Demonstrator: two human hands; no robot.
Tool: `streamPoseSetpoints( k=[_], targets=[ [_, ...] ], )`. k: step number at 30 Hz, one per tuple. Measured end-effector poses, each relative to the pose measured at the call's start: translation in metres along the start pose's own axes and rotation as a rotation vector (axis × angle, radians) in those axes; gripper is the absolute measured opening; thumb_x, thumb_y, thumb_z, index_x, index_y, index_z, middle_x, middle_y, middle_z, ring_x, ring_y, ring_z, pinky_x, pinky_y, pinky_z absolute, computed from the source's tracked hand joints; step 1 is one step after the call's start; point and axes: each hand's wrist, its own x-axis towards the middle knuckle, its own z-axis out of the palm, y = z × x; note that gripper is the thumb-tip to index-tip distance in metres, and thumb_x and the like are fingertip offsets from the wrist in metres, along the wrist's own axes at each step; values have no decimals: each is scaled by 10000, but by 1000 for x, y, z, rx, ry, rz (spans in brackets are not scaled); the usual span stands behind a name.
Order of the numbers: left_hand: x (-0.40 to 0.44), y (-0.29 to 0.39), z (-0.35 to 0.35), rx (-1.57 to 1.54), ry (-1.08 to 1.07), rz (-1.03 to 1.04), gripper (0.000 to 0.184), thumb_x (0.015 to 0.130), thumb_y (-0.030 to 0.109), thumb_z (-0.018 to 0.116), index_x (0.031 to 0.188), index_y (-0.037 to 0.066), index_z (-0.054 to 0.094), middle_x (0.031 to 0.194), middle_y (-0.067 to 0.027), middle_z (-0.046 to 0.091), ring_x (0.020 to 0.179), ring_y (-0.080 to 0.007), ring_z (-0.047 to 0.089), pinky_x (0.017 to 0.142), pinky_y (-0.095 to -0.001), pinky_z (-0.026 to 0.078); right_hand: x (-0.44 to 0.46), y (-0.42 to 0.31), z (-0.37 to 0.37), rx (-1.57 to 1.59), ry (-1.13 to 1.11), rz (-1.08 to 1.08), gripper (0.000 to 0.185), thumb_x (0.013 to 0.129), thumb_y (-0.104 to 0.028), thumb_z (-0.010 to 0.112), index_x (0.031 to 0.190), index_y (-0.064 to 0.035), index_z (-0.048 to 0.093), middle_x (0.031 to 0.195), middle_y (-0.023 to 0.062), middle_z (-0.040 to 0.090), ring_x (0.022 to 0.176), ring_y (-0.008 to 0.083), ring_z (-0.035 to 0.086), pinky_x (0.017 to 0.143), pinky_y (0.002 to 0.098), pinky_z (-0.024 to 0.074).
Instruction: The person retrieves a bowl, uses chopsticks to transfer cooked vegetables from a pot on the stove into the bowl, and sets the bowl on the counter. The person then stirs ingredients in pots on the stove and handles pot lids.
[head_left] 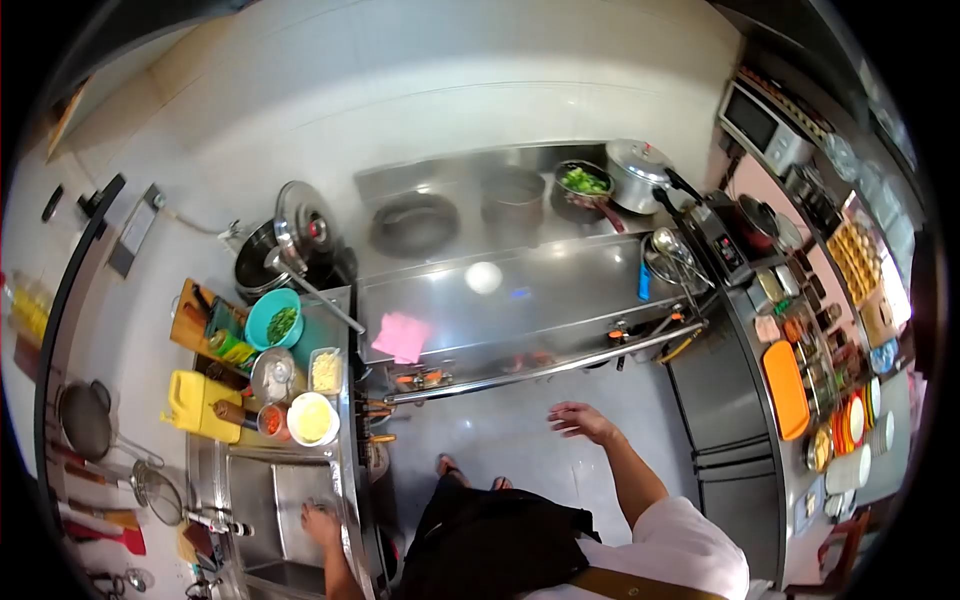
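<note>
Our left hand (pixel 320 522) is at the lower left of the frame, over the right side of the steel sink (pixel 252 500); we cannot tell whether its grip holds anything or whether the fingers touch the metal. Our right hand (pixel 582 422), right of centre, hangs above the floor (pixel 525 445) with fingers spread and its grip bare, nearest the stove's front rail (pixel 500 376).

Just above the sink, the white bowl (pixel 318 441) of yellow food stands close to the edge of the desk (pixel 328 332). If our left forearm swung up carelessly, we could knock it over. The ladle (pixel 325 300) looks exposed too: its handle reaches toward the stove, where a passing sleeve might catch it. The pink cloth (pixel 402 337) lies at the stove's front left, above the knobs; a lit burner could scorch it, though we see no clear flame.
</note>
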Motion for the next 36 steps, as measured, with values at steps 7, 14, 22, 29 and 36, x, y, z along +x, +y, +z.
streamPoseSetpoints(
  k=[7, 14, 22, 29, 36],
  targets=[
    [48, 258, 0, -387, -300, 232, 236, 851, 306, 645, 795, 82, 695, 731, -148, 666, 829, -380, 618, 747, -488, 468, -60, 75, -108, -97, 626, -150, 311, 865, -205, 606, 1120, -27, 627, 972, 45, 673, 804, 136, 611, 682, 291, 483],
    [69, 476, 63, -652, -337, 617, 462, 797, 191, 689, 1211, 62, 529, 1286, -238, 494, 1195, -422, 446, 1001, -471, 365, -152, 10, -183, 390, 594, -391, 353, 919, -207, 582, 1232, -46, 557, 1104, 75, 659, 984, 205, 634, 844, 349, 502],
    [-3, 724, 117, -654, -576, 990, 428, 766, 125, 678, 1161, -7, 577, 1147, -226, 599, 1065, -411, 552, 942, -469, 432, -206, 52, -316, -268, 1521, -158, 315, 867, -98, 514, 1146, 22, 600, 904, 123, 716, 872, 211, 687, 802, 341, 525],
    [-130, 920, 44, -672, -1000, 1327, 366, 835, 116, 620, 1190, 42, 573, 1202, -185, 587, 1134, -373, 530, 967, -413, 421, -300, 132, -310, 644, 1804, -226, 336, 836, -81, 555, 1143, 55, 570, 913, 126, 674, 804, 217, 662, 751, 309, 535],
    [-261, 1008, 98, -619, -1442, 1314, 250, 872, 82, 563, 1105, -1, 601, 944, -127, 688, 888, -218, 649, 815, -319, 498, -378, 192, -359, 826, 1999, -161, 351, 821, -56, 505, 1138, 82, 565, 828, 156, 691, 826, 217, 659, 785, 323, 508]
  ],
)
